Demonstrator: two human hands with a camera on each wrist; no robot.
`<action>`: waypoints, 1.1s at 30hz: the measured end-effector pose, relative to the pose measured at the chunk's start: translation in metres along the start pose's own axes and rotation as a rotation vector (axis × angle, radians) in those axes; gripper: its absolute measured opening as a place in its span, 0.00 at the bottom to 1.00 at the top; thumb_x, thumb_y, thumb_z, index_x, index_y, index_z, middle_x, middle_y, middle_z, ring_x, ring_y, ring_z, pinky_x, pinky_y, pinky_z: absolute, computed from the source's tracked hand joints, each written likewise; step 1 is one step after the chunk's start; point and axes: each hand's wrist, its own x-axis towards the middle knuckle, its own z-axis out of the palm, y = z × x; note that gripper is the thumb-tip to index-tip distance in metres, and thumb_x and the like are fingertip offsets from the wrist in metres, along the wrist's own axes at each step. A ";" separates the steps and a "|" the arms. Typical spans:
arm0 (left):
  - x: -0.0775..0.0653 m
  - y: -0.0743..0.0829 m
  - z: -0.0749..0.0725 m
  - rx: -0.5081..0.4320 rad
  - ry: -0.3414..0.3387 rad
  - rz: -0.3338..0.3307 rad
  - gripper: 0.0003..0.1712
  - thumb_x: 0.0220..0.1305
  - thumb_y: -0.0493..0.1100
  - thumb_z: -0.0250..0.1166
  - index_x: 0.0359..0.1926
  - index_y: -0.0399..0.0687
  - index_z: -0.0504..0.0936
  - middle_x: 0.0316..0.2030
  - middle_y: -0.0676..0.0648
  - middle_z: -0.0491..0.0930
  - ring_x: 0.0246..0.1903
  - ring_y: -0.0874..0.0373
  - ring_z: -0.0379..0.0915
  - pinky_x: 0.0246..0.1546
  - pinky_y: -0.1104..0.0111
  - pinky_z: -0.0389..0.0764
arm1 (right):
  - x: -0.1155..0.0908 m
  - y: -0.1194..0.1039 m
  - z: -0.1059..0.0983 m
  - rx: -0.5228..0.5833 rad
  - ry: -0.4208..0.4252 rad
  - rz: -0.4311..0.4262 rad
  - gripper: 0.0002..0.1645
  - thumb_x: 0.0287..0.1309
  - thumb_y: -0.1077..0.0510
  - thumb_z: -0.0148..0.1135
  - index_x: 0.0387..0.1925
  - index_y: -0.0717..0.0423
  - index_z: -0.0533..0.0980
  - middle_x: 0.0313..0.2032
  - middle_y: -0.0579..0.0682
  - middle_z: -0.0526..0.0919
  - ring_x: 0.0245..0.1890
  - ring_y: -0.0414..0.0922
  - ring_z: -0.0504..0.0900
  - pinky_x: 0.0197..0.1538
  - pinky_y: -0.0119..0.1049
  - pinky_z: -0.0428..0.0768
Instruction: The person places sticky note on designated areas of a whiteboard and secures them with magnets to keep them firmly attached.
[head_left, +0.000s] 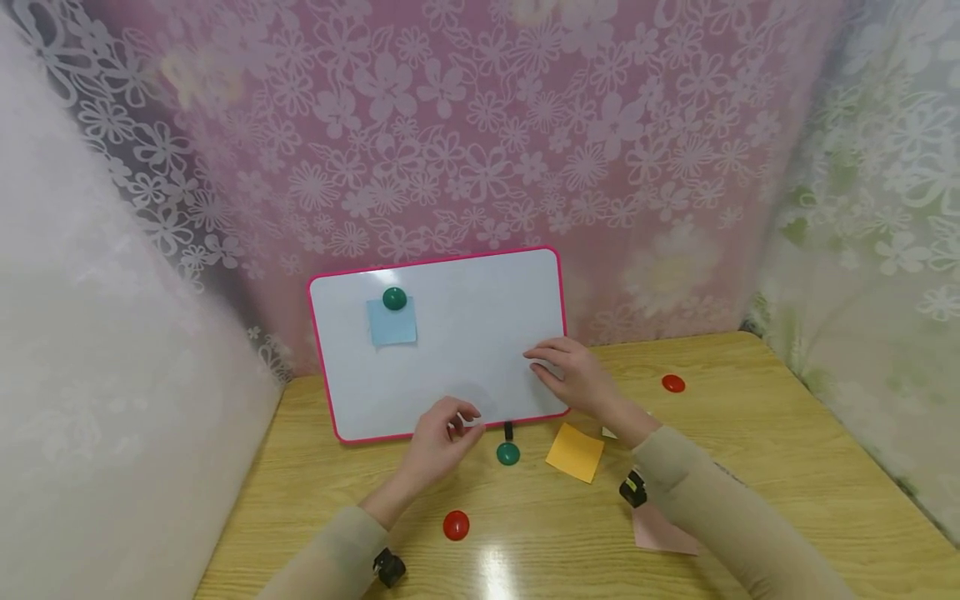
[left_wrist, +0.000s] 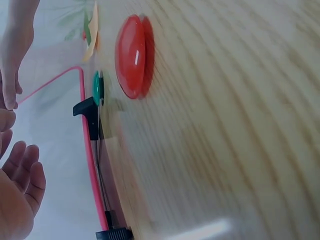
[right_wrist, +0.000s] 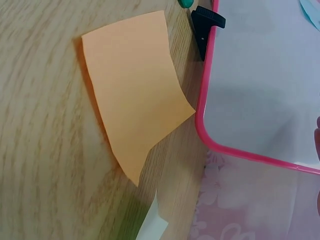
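A whiteboard (head_left: 465, 350) with a pink rim leans upright before the curtain at the back. On its upper left, a round green magnet (head_left: 394, 298) holds a blue sticky note (head_left: 392, 329). My left hand (head_left: 438, 437) hovers by the board's lower edge, fingers loosely curled around nothing visible. Over the board's right side is my right hand (head_left: 577, 379), its fingers relaxed and slightly bent with a gap to the thumb; nothing shows between them. Below, a second green magnet (head_left: 507, 453) and an orange sticky note (head_left: 575, 452) lie on the table.
A red magnet (head_left: 456, 525) lies near the front, another red magnet (head_left: 673, 383) at the back right. A pink note (head_left: 663, 532) and a pale note (head_left: 609, 432) are partly hidden by the right arm. A black stand foot (right_wrist: 205, 27) projects under the board's rim.
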 end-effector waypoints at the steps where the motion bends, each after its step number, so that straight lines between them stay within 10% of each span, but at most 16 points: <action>1: 0.000 0.002 0.001 -0.001 -0.009 0.002 0.10 0.71 0.40 0.74 0.49 0.49 0.84 0.44 0.44 0.83 0.36 0.57 0.76 0.38 0.68 0.83 | -0.001 0.000 -0.001 0.000 -0.001 0.004 0.18 0.55 0.69 0.81 0.48 0.60 0.89 0.46 0.53 0.88 0.47 0.52 0.85 0.50 0.48 0.87; 26: 0.009 0.030 0.026 0.015 -0.172 0.069 0.11 0.72 0.39 0.73 0.53 0.49 0.85 0.48 0.49 0.84 0.36 0.62 0.78 0.37 0.68 0.82 | -0.029 0.017 -0.013 0.001 0.027 0.107 0.18 0.55 0.70 0.80 0.48 0.61 0.89 0.47 0.55 0.88 0.48 0.55 0.86 0.47 0.51 0.88; 33: 0.012 0.035 0.034 0.001 -0.201 0.073 0.12 0.72 0.39 0.72 0.54 0.46 0.85 0.48 0.45 0.85 0.38 0.49 0.81 0.40 0.67 0.82 | -0.035 0.022 -0.015 0.012 0.035 0.144 0.17 0.55 0.71 0.80 0.48 0.61 0.89 0.47 0.56 0.88 0.43 0.53 0.86 0.42 0.48 0.89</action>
